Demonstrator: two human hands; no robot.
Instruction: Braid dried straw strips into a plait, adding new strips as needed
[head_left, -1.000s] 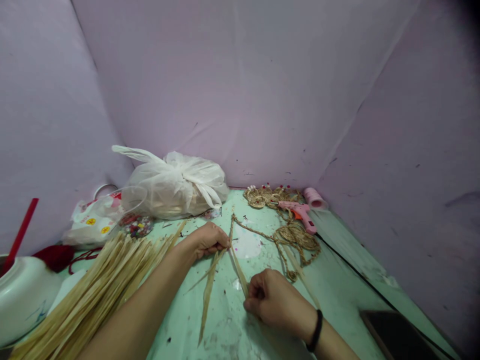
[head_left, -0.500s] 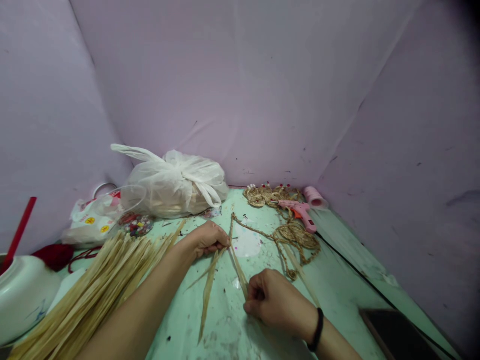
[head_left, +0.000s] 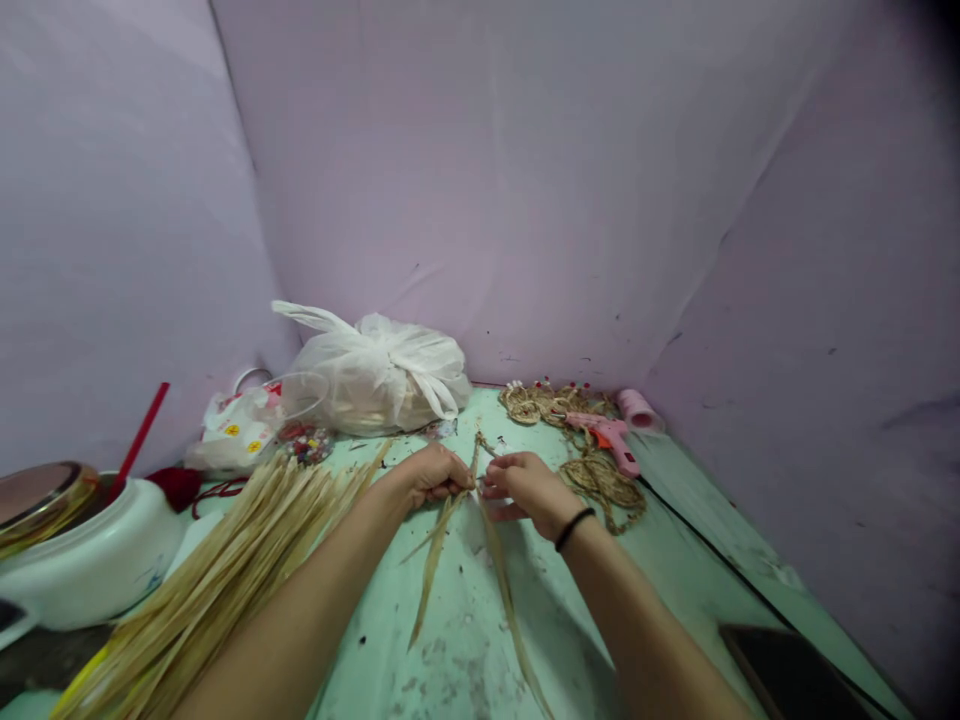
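Both hands meet near the middle of the pale green table [head_left: 675, 560]. My left hand [head_left: 431, 474] is closed, pinching the upper end of several dried straw strips [head_left: 435, 570] that trail toward me. My right hand [head_left: 525, 485], with a black band on the wrist, is closed right beside it, its fingers pinching a strip [head_left: 506, 590] at the same spot. A braided straw cord [head_left: 600, 480] runs off from there to a coil on the right.
A large bundle of straw strips [head_left: 225, 580] lies at the left. A white pot [head_left: 82, 560], a tied white plastic bag [head_left: 382, 375], a cup of coloured beads [head_left: 304, 440], a pink glue gun [head_left: 611, 437] and a pink spool [head_left: 637, 408] stand around. A dark slab [head_left: 787, 670] lies bottom right.
My right hand has moved up along the strip from near me to meet the left hand. The view has shifted, showing more of the white pot at the left.
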